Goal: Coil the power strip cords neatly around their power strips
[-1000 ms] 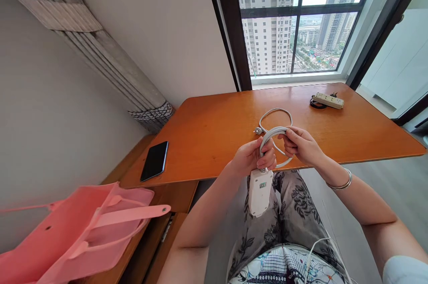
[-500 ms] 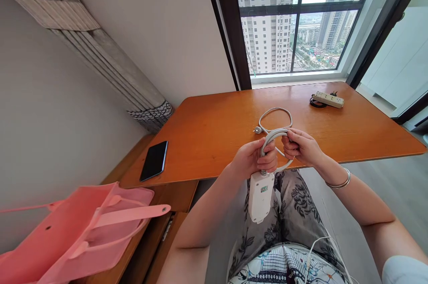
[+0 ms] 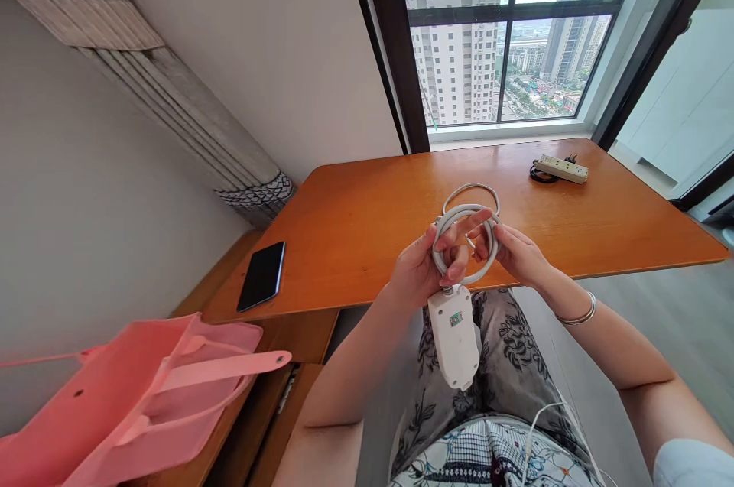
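Table (image 3: 355, 219): orange-brown, under the window; no shift noted.
Pink bag (image 3: 131, 395): open, at near left; as in the earlier frame.
Left hand (image 3: 427, 265): clamped on the left side of the coil, one finger now reaching across it; earlier we had the fingers wrapped round the bundle.
Right hand (image 3: 519, 254): thumb and fingertips together on the coil's right side.
White strip (image 3: 455, 338): hangs below our left hand over the lap, labelled face up; its near end has swung to the right.
Cord (image 3: 492, 261): changed from an arch between our hands to a rounded coil above the table's near edge. A further loop lies beyond it on the table; the plug, in clear view before, is now mostly hidden.
Phone (image 3: 261, 276): flat, left part of the table, unchanged.
Cream power strip (image 3: 563, 169): far right of the table, unchanged.
Bracelet (image 3: 583, 313): on our right wrist.
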`<state>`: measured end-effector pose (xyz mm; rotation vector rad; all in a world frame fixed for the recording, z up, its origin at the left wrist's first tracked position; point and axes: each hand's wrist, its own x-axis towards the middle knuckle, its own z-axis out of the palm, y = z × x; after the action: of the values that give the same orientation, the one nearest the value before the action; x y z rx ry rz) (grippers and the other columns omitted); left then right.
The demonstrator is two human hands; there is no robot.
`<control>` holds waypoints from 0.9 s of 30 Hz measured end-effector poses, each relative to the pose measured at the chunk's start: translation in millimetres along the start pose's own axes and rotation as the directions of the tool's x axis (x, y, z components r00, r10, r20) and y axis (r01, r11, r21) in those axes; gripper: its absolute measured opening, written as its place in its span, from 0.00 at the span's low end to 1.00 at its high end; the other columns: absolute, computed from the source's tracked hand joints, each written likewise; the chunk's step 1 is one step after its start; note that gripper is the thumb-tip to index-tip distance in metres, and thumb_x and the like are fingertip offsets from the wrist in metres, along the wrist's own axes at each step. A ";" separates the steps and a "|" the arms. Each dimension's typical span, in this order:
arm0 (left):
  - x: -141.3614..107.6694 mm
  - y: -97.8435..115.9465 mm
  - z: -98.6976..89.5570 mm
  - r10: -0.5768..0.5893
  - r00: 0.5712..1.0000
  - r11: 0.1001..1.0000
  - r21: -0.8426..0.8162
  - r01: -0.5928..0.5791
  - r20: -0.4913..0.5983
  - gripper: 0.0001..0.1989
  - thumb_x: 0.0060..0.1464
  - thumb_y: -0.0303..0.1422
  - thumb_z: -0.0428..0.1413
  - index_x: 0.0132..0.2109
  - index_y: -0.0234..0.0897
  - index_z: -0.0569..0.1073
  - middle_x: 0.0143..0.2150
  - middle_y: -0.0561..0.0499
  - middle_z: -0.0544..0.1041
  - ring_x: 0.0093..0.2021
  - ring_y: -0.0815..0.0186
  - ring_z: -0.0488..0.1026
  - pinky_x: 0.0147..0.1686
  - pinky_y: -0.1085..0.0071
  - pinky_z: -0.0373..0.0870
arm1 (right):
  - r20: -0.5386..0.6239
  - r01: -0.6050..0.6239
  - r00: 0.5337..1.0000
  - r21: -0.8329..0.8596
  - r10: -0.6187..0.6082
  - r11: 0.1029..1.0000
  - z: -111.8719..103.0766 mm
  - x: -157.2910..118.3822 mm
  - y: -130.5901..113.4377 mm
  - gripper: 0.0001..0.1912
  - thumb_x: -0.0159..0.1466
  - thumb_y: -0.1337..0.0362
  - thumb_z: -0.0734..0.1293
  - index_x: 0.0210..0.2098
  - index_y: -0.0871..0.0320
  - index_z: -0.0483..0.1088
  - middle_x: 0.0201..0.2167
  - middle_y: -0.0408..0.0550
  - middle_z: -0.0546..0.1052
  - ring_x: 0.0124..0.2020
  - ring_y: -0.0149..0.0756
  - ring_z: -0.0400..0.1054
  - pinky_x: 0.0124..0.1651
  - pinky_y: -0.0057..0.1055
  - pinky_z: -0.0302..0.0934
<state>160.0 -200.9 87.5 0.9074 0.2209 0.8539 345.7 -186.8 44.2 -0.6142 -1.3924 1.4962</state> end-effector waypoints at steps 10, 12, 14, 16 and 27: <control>-14.4 27.7 6.5 0.431 0.862 0.901 0.074 -0.428 -0.265 0.22 0.66 0.42 0.47 0.25 0.37 0.62 0.59 0.49 0.76 0.47 0.64 0.79 0.19 0.80 0.73 | -0.041 0.201 0.958 -0.605 -0.283 0.771 -18.0 -4.6 45.9 0.15 0.71 0.53 0.60 0.52 0.55 0.63 0.41 0.49 0.76 0.46 0.37 0.71 0.54 0.40 0.64; -14.3 30.2 3.8 0.485 0.815 0.874 0.141 -0.465 -0.317 0.23 0.66 0.44 0.47 0.25 0.37 0.62 0.60 0.49 0.75 0.59 0.59 0.74 0.30 0.74 0.80 | -0.068 0.260 0.913 -0.665 -0.403 0.700 -16.9 -6.1 48.0 0.15 0.73 0.57 0.56 0.56 0.54 0.60 0.37 0.48 0.75 0.40 0.35 0.71 0.48 0.37 0.66; -13.1 31.6 1.1 0.525 0.776 0.851 0.199 -0.486 -0.349 0.23 0.65 0.47 0.49 0.26 0.38 0.62 0.62 0.50 0.73 0.66 0.55 0.66 0.43 0.65 0.82 | -0.053 0.307 0.855 -0.748 -0.515 0.588 -13.8 -7.3 45.3 0.15 0.73 0.60 0.55 0.57 0.54 0.62 0.37 0.49 0.75 0.36 0.35 0.70 0.43 0.36 0.67; -11.3 32.3 -1.2 0.563 0.755 0.827 0.251 -0.504 -0.338 0.24 0.63 0.49 0.51 0.25 0.38 0.61 0.63 0.50 0.73 0.69 0.53 0.62 0.52 0.57 0.78 | 0.018 0.340 0.820 -0.818 -0.571 0.463 -9.2 -8.0 38.0 0.16 0.73 0.62 0.55 0.57 0.54 0.65 0.37 0.51 0.75 0.36 0.36 0.70 0.40 0.35 0.66; -5.0 26.6 -10.9 0.610 0.776 0.739 0.467 -0.485 -0.160 0.29 0.48 0.58 0.62 0.21 0.39 0.63 0.55 0.50 0.78 0.68 0.47 0.64 0.56 0.48 0.73 | 0.355 0.373 0.907 -0.927 -0.226 0.041 11.3 -7.1 -22.2 0.20 0.70 0.67 0.56 0.59 0.62 0.67 0.32 0.49 0.73 0.26 0.32 0.62 0.29 0.29 0.53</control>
<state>136.4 -189.5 100.3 1.2571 0.4170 1.5603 345.6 -200.9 66.0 -0.9325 -2.4057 -0.0599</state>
